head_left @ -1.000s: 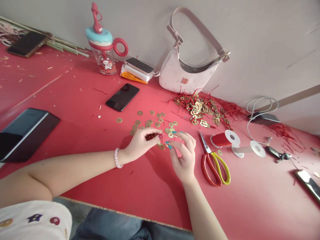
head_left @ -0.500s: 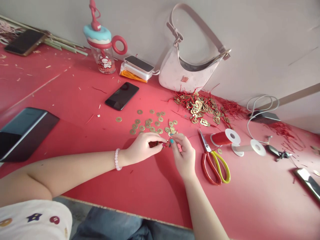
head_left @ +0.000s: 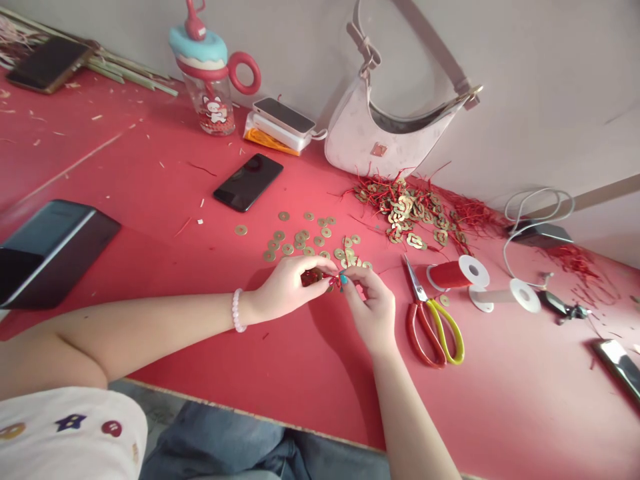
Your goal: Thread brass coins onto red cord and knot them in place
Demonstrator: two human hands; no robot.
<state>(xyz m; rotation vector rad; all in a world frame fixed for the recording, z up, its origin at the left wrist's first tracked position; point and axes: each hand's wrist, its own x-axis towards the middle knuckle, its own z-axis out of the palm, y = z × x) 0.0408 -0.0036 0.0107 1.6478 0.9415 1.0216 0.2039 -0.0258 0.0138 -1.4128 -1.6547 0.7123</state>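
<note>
Red cord [head_left: 332, 278] runs between my two hands, just above the table. My left hand [head_left: 287, 288], with a pink bead bracelet at the wrist, is closed in a pinch on it; coin pieces tied to the cord show partly under its fingers. My right hand [head_left: 371, 308] pinches the cord at its other side with thumb and forefinger, the thumbnail painted teal. Loose brass coins [head_left: 287, 249] with holes lie just beyond my fingers. To the right are scissors [head_left: 434, 320] with one red and one yellow handle, blades slightly apart.
A pile of coins tied with red cord [head_left: 403, 208] lies before a pale handbag [head_left: 360, 137]. Spools of red cord [head_left: 447, 273] and pale thread [head_left: 497, 295] stand right. A black phone [head_left: 249, 182], a donut-lidded cup [head_left: 210, 100] and a dark box-like object [head_left: 55, 250] are left.
The whole view has shifted slightly. My hands stay together on the red cord, with the left fingertips a little higher and closer to the right ones.
</note>
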